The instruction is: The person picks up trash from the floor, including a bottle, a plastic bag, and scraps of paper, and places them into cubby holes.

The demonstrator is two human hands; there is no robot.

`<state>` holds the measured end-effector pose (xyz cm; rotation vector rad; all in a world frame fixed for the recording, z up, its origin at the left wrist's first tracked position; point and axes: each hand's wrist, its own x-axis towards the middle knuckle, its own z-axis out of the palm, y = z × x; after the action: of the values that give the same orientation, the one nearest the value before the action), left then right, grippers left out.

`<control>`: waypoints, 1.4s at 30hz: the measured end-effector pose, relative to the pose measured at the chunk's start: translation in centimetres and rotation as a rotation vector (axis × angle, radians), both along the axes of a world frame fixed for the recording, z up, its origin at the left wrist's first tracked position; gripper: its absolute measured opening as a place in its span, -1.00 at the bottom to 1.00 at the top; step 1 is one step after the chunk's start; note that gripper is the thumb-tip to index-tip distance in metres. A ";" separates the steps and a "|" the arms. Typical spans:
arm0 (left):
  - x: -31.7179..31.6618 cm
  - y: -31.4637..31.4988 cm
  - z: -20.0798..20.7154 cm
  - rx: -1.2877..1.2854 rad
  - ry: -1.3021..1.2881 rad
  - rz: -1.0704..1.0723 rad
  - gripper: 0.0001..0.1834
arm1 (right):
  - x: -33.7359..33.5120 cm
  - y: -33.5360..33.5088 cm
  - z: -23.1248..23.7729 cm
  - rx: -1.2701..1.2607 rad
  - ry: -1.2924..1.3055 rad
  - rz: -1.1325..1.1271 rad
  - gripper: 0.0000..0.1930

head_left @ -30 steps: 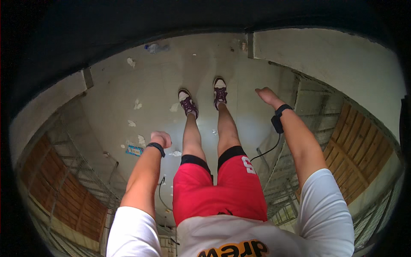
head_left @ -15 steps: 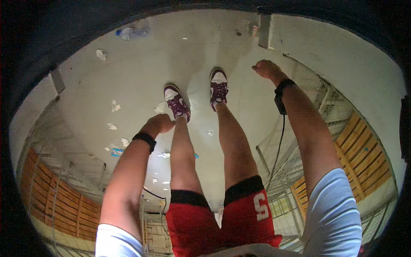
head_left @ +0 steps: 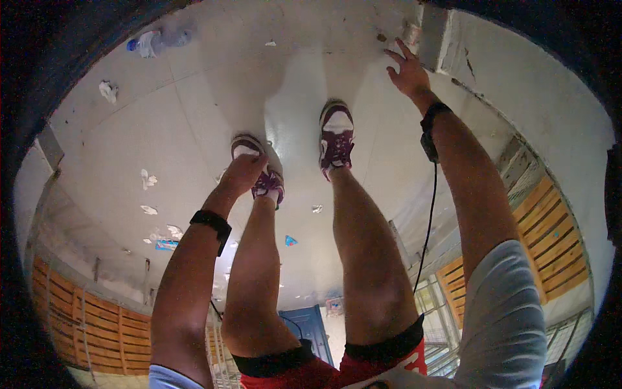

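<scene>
My left hand (head_left: pixel 245 172) is closed, its fingers curled under and nothing showing from it. It hangs over the left shoe (head_left: pixel 272 184), a maroon and white lace-up sneaker, and hides part of it. My right hand (head_left: pixel 409 74) reaches out ahead on the right, fingers spread and holding nothing. Closest to its fingertips in the picture are a small brown scrap (head_left: pixel 381 37) and a blurred pale reddish item (head_left: pixel 413 32) by the wall base; I see no contact with either. The right shoe (head_left: pixel 337 137) stands on the floor. Dark bands circle both wrists.
Litter dots the pale floor (head_left: pixel 194 139): a clear bottle (head_left: pixel 150 44) with a blue cap, crumpled white tissue (head_left: pixel 108 91) and a blue scrap (head_left: pixel 291 240). A wall corner (head_left: pixel 433 40) juts in at right. Slatted wooden panels (head_left: pixel 97 316) line both sides. A black cable (head_left: pixel 428 227) trails from the right wristband.
My right hand has moved farther forward and spread from a closed fist. My left hand, still closed, has risen across the left shoe. My left knee has bent, and the floor view has shifted.
</scene>
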<state>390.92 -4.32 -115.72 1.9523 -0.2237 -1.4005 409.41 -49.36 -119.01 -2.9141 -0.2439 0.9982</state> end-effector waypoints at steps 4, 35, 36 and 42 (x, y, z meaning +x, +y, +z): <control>-0.4 3.0 0.0 0.054 0.037 0.112 -0.45 | 1.2 4.2 -0.6 0.036 0.068 0.031 -0.42; 2.3 0.7 1.8 0.067 0.017 0.390 -0.69 | -0.7 0.6 -1.9 -0.128 0.057 -0.428 -0.40; 1.1 4.1 2.5 0.098 0.071 0.482 -0.69 | -0.5 2.7 -0.3 -0.113 0.021 -0.387 -0.38; -12.5 18.1 6.0 0.253 0.429 0.831 -0.67 | 1.2 -3.3 -5.9 -0.182 0.044 -0.010 -0.41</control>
<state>378.37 13.81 -109.72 1.5642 0.8985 -1.2421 410.61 -52.68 -124.92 -3.0459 -0.1423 1.1392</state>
